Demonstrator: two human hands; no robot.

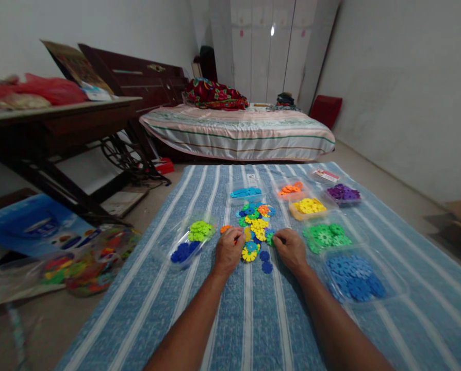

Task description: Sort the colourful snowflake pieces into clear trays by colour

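A mixed pile of notched, flower-shaped plastic discs (259, 224) in yellow, blue, green and orange lies on the striped cloth between my hands. At its left side my left hand (229, 251) is closed, with a bit of orange showing at the fingers; an orange disc (225, 228) lies just beyond the knuckles. My right hand (291, 249) pinches at the pile's right edge, its fingertips on a green disc (269, 237). Two dark blue discs (266, 262) lie apart, nearer to me. The undersides of both hands are hidden.
Clear trays hold sorted discs: lime and dark blue (200, 231) at left, light blue (246, 192), orange (291, 188) and yellow (310, 206) behind, purple (343, 192), green (327, 235) and blue (355, 276) at right. A bed (238, 134) stands past the table.
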